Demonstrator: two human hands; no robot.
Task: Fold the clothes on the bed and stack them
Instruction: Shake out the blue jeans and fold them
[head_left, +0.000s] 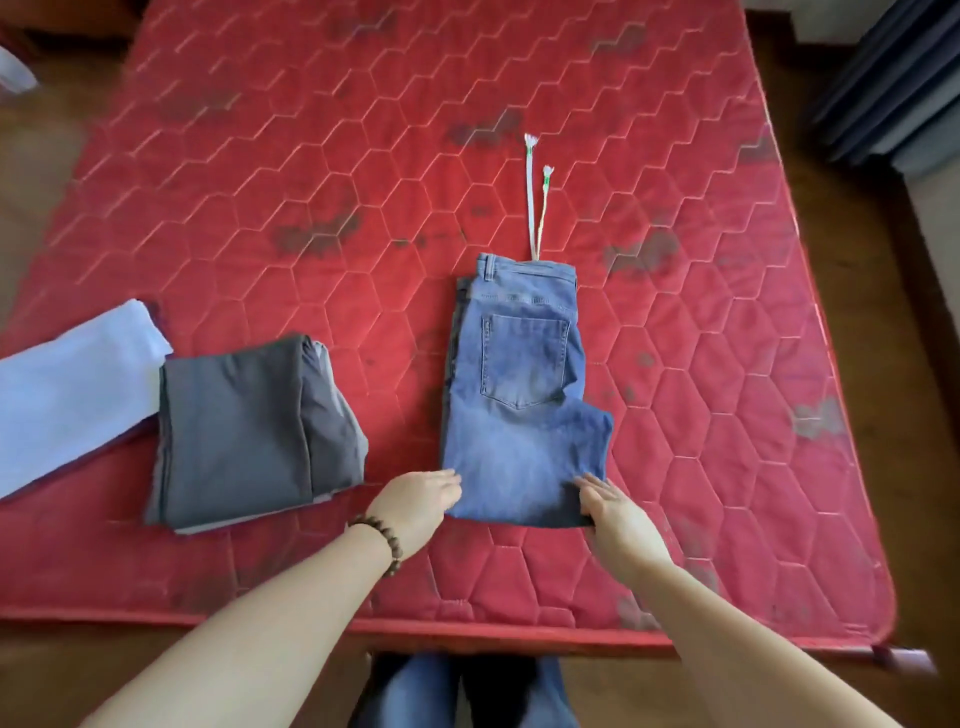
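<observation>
Reaching forward from the near edge of the bed, both bare arms stretch out over the red mattress (260, 182) toward the folded jeans (519, 405). The left hand (415, 501), with a bead bracelet (382, 535) on its wrist, lies at the near left corner of the jeans, fingers fairly straight and touching the denim edge; whether it pinches the cloth cannot be told. The right hand (610, 512) is at the near right corner, fingers spread flat on top of the denim with the thumb tucked at the near edge, seemingly under the fold, so it appears to hold that corner lightly.

The jeans lie just right of the mattress middle, between the two hands at their near end. Their long axis runs near to far, with the waistband at the far end and the back pocket facing up. A pale drawstring (535, 208) extends from the waistband farther up the mattress.

To the left, well apart from the jeans, sits a folded grey garment (234, 436), and touching its left side lies a light blue garment (67, 384) that runs off the left edge of view.
</observation>
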